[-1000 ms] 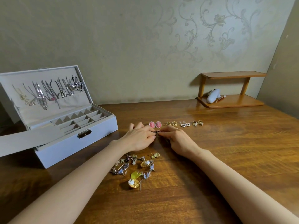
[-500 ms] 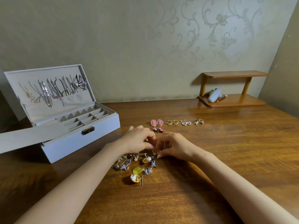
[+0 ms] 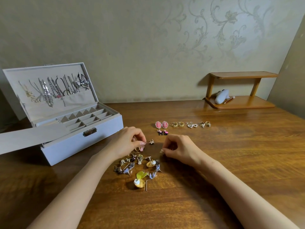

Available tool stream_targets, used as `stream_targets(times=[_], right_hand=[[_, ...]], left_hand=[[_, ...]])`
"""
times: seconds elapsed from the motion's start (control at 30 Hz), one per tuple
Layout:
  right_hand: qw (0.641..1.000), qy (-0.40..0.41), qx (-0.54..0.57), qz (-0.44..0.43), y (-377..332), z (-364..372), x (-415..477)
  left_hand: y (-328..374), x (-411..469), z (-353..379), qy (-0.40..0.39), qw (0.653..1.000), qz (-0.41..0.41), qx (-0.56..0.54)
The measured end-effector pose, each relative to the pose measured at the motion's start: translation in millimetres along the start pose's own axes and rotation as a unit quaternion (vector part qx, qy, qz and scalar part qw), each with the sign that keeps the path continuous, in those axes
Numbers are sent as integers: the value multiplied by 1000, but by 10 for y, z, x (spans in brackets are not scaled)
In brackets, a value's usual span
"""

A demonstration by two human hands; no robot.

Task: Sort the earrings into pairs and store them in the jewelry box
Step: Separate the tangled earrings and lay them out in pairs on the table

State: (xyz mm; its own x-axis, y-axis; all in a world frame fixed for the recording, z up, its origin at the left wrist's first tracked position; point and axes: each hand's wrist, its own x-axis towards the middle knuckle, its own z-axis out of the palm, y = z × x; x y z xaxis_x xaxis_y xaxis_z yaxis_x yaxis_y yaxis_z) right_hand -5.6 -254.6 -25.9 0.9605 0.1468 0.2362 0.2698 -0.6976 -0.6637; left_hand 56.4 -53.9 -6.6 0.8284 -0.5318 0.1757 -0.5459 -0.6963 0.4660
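Note:
My left hand (image 3: 127, 141) pinches a small star earring (image 3: 151, 142) by its post, just above the far edge of a loose pile of mixed earrings (image 3: 139, 164). My right hand (image 3: 179, 148) hovers right of the pile with its fingertips pinched together low over the table; I cannot make out anything between them. Behind the hands, paired earrings lie in a row: pink ovals (image 3: 161, 125), gold knots (image 3: 177, 124), pearl hearts (image 3: 192, 125) and gold hearts (image 3: 205, 124). The white jewelry box (image 3: 79, 146) stands open at the left, its small compartments (image 3: 85, 119) showing.
The box's raised lid (image 3: 49, 91) holds several hanging necklaces, and a flap sticks out at its left. A small wooden shelf (image 3: 242, 103) with a white object (image 3: 222, 97) sits at the back right against the wall. A yellow and gold earring (image 3: 140, 180) lies nearest me.
Both hands drew back from the pink pair to the loose pile, then parted. My left hand now holds the star earring; my right hand moved to the pile's right side.

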Motion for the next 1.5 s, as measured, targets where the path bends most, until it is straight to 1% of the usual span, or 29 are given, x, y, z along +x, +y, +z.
stream_targets(times=[0.17,0.27,0.4,0.5,0.6,0.67,0.73,0.8,0.9,1.0,1.07,1.17,1.3,1.4,1.5], right_hand=[[1000,-20,5,-21,-18,21,-9],[999,-22,2,-31,-25,33,-5],[998,-5,-51,-21,5,65,12],[994,22,-99,-30,-53,112,34],[989,-25,-132,-53,-175,172,79],[986,-43,-149,-62,-205,204,96],[987,-39,-141,-62,-191,219,88],[988,-37,-135,-66,-172,217,80],[995,-19,-81,-45,-139,105,80],[999,31,-17,-10,-71,-69,85],[998,53,-3,15,-9,-162,77],[997,59,-11,52,97,-259,80],[994,41,-40,95,208,-362,109],[992,46,-52,101,263,-377,108],[993,58,-50,86,295,-365,73]], left_hand=[[-84,-55,-45,6,1000,-7,30],[-73,-65,-68,-16,1000,-2,25],[-36,-91,-75,-38,998,1,42],[-24,-98,-81,-22,998,2,61],[-19,-93,-50,-1,998,0,66],[-6,-71,5,25,999,-4,38],[19,-5,56,61,998,-3,21],[48,100,87,72,996,-1,43],[130,269,129,29,997,5,75],[214,397,194,-5,991,8,133],[239,434,209,-22,989,0,147],[238,469,197,-27,994,1,110],[325,518,219,-27,999,20,-12],[457,567,266,-47,993,38,-98],[537,620,308,-51,991,43,-115]])
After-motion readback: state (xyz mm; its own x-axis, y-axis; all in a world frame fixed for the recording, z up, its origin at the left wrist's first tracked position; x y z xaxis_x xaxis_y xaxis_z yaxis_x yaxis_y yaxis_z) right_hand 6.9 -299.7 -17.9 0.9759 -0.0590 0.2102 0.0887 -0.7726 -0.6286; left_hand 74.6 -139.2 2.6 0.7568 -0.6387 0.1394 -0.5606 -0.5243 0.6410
